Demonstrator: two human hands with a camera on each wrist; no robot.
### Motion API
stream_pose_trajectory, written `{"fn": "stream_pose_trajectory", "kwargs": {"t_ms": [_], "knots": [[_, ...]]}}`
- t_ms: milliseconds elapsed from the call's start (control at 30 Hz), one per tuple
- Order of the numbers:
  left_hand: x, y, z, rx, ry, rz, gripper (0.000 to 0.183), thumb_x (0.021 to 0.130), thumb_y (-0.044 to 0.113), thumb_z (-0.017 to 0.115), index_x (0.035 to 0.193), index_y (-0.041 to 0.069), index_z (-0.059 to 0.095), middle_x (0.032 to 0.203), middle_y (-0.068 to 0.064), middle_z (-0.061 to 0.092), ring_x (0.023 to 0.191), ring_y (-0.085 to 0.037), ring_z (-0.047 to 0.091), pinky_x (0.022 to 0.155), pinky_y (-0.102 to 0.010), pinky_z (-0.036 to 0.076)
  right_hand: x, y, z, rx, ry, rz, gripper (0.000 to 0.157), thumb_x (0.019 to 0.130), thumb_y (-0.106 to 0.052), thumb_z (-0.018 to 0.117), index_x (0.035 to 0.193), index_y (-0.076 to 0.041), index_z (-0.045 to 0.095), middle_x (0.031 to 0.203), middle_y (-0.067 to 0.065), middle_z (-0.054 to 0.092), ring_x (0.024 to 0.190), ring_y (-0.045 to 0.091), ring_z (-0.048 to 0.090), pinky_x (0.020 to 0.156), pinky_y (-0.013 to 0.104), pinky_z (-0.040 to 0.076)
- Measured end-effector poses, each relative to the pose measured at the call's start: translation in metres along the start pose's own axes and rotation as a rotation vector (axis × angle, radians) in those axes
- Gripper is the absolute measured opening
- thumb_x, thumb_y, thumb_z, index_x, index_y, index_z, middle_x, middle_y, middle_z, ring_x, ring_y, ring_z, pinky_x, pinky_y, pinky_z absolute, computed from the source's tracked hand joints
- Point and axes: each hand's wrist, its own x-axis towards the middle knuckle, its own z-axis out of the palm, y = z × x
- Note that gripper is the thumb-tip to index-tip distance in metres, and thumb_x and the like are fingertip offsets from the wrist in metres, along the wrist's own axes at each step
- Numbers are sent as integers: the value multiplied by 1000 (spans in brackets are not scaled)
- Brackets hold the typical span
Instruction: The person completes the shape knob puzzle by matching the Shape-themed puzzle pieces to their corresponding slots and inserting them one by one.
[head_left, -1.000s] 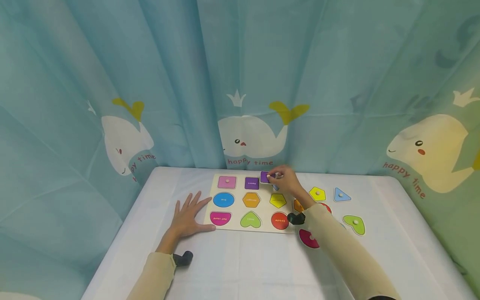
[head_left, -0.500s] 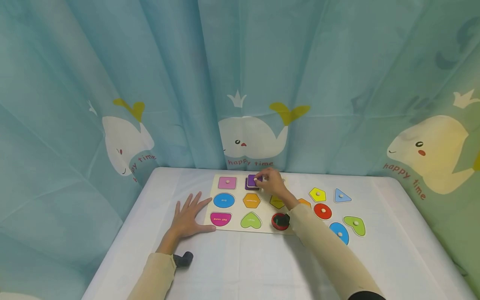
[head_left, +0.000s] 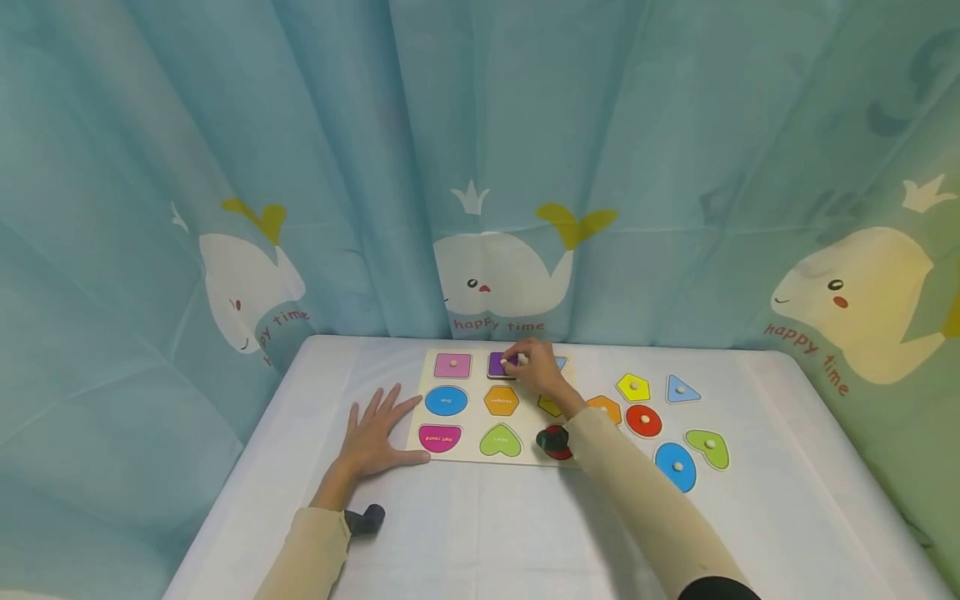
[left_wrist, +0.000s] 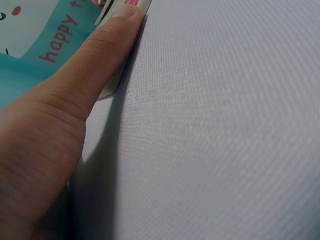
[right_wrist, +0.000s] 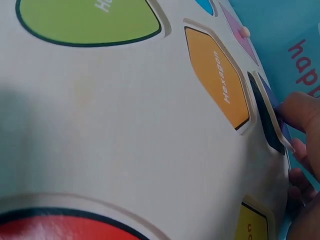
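Note:
My right hand (head_left: 538, 365) pinches the small knob of a purple square puzzle piece (head_left: 495, 364) at the back of a cream shape board (head_left: 471, 451). In the right wrist view the purple piece (right_wrist: 270, 96) sits slightly raised and tilted over its dark-edged recess. My left hand (head_left: 378, 437) rests with fingers spread at the board's left end. Its thumb (left_wrist: 112, 42) lies on the board's near corner. A pink rectangle piece (head_left: 453, 365) with a knob lies in the board, left of the purple one. Right of it, a light blue shape (head_left: 560, 363) is partly hidden by my hand.
Loose knobbed pieces lie right of the board: an orange hexagon (head_left: 604, 407), yellow pentagon (head_left: 633, 387), blue triangle (head_left: 681, 390), red circle (head_left: 643, 421), green heart (head_left: 707, 450) and blue oval (head_left: 676, 467). A whale-print curtain (head_left: 495, 150) hangs behind the white table (head_left: 465, 533).
My right hand has carried the purple square leftward from the back right part of the board and lowered it onto the square recess. The left hand stays in place.

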Motion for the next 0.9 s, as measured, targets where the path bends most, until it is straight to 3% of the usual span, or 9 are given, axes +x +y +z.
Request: {"fn": "stream_pose_trajectory", "kwargs": {"t_ms": [367, 633, 900], "knots": [[0, -1, 0, -8, -5, 2, 105, 70, 67, 81, 158, 24, 43, 170, -14, 19, 156, -45, 6, 117, -73, -4, 1, 3, 4, -69, 14, -69, 10, 93, -12, 75, 98, -5, 80, 114, 13, 73, 120, 33, 55, 118, 57, 22], [-1, 0, 1, -5, 0, 4, 104, 70, 68, 81, 158, 25, 44, 170, -13, 20, 156, -44, 6, 118, -73, -4, -1, 4, 5, -86, 27, -80, 10, 91, -12, 76, 97, -6, 81, 116, 15, 72, 119, 32, 56, 110, 53, 30], [-2, -1, 1, -8, 24, 18, 104, 69, 69, 81, 156, 24, 46, 169, -15, 22, 155, -46, 9, 117, -75, -2, -1, 3, 6, -73, 27, -45, 10, 90, -13, 76, 97, -6, 80, 120, 15, 69, 120, 32, 54, 112, 52, 29]]}}
